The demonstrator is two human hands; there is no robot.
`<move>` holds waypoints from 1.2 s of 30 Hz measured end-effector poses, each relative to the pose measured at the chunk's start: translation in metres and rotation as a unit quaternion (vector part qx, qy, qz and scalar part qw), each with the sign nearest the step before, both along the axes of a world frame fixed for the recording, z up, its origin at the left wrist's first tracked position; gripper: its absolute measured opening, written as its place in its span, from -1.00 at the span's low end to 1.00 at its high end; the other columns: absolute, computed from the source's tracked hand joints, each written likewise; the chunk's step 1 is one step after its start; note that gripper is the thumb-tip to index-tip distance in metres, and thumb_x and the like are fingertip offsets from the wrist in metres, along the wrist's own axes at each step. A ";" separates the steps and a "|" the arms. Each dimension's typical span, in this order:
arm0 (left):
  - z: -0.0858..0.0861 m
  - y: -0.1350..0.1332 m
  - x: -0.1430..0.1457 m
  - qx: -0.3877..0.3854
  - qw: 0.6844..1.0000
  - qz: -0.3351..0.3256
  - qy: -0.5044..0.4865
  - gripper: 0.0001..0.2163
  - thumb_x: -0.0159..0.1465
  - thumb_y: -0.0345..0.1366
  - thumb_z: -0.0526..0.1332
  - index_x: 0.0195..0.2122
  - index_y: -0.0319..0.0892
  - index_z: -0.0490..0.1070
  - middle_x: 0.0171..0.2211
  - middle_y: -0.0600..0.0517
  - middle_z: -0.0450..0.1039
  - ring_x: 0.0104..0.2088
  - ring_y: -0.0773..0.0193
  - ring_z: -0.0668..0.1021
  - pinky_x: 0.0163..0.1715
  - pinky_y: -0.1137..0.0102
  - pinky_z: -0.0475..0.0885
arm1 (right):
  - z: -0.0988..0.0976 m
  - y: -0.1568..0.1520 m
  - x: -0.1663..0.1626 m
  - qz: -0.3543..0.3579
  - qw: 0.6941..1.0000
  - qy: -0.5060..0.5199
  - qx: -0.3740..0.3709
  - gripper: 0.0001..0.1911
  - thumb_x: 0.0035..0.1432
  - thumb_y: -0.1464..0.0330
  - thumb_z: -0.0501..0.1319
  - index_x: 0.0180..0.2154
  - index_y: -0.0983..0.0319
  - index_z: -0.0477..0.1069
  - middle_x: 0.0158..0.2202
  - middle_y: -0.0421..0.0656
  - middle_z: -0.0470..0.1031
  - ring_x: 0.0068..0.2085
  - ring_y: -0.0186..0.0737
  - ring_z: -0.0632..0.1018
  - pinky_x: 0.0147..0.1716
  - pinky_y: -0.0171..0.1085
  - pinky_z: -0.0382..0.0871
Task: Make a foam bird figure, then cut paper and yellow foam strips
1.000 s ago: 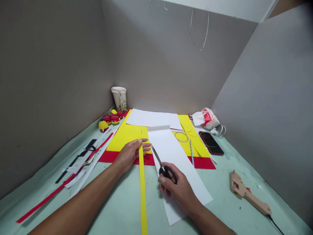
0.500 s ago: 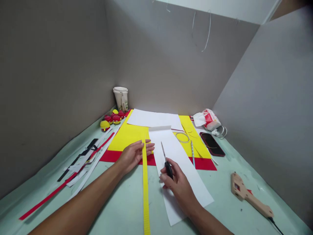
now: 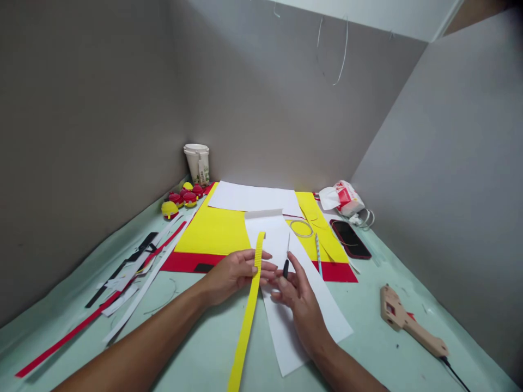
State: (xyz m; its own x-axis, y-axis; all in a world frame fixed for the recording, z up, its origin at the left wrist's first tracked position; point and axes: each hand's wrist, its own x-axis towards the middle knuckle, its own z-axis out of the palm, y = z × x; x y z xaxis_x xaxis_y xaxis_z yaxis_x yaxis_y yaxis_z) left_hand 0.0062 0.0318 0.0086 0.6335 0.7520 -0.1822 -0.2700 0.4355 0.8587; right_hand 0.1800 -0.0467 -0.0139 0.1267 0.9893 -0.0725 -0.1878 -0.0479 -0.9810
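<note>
My left hand (image 3: 235,272) pinches a long yellow corrugated paper strip (image 3: 249,316) near its far end and lifts it off the table. My right hand (image 3: 296,294) grips black-handled scissors (image 3: 286,260) with the closed blades pointing up and away. Its fingertips meet the left hand's fingers beside the strip. Both hands hover over a long white paper sheet (image 3: 300,305), which lies partly on a yellow sheet (image 3: 212,231) stacked over a red sheet (image 3: 180,262).
Cut strips of red, white and black paper (image 3: 126,277) lie at the left. Red and yellow balls (image 3: 180,200) and a paper cup (image 3: 198,163) stand at the back left. A phone (image 3: 350,239), a snack packet (image 3: 341,197), a pencil (image 3: 317,247) and a glue gun (image 3: 408,324) lie to the right.
The left hand picked the yellow strip up off the table and moved it right. The right hand turned the scissors upright and came toward the left hand until the fingers met.
</note>
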 end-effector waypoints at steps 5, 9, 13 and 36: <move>-0.005 -0.008 0.007 0.012 0.998 -0.052 0.022 -0.71 0.13 -0.39 0.34 -0.10 -0.28 0.48 -0.15 -0.21 0.58 -0.23 0.13 0.63 -0.15 0.24 0.45 | -0.001 0.003 0.001 0.007 0.998 -0.050 0.024 -0.46 0.21 0.02 0.19 0.14 0.14 0.36 0.18 -0.05 0.39 0.17 0.03 0.42 0.16 -0.01 0.29; -0.005 -0.008 0.008 0.026 0.998 -0.037 0.044 -0.71 0.11 -0.36 0.36 -0.12 -0.26 0.48 -0.19 -0.19 0.58 -0.26 0.14 0.62 -0.15 0.22 0.43 | -0.003 0.005 0.003 -0.018 0.997 -0.070 0.023 -0.44 0.21 0.00 0.16 0.15 0.13 0.36 0.20 -0.05 0.38 0.18 0.06 0.40 0.16 0.03 0.29; -0.008 -0.005 0.007 0.031 0.997 -0.027 0.060 -0.71 0.11 -0.31 0.36 -0.14 -0.26 0.47 -0.23 -0.18 0.60 -0.28 0.11 0.63 -0.12 0.16 0.43 | -0.006 0.007 0.006 -0.042 0.994 -0.095 0.025 -0.47 0.24 0.00 0.12 0.16 0.06 0.35 0.23 -0.10 0.33 0.21 0.03 0.37 0.16 -0.01 0.28; -0.012 -0.013 0.017 0.165 0.978 0.014 0.127 -0.54 0.12 -0.20 0.35 0.02 -0.20 0.34 -0.50 0.12 0.43 -0.49 0.32 0.50 -0.45 0.41 0.34 | -0.004 0.012 0.004 -0.026 0.990 -0.135 0.040 -0.63 0.10 0.14 0.28 -0.08 0.15 0.57 -0.08 -0.09 0.45 -0.04 -0.04 0.51 -0.05 -0.16 0.45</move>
State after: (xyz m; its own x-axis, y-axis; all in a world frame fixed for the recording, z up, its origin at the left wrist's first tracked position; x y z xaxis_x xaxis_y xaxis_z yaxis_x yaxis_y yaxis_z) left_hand 0.0235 0.0186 -0.0038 0.5784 0.8122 -0.0760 -0.0379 0.1198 0.9921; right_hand 0.1844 -0.0348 -0.0181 0.1814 0.9821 0.0502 0.0819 0.0357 -0.9960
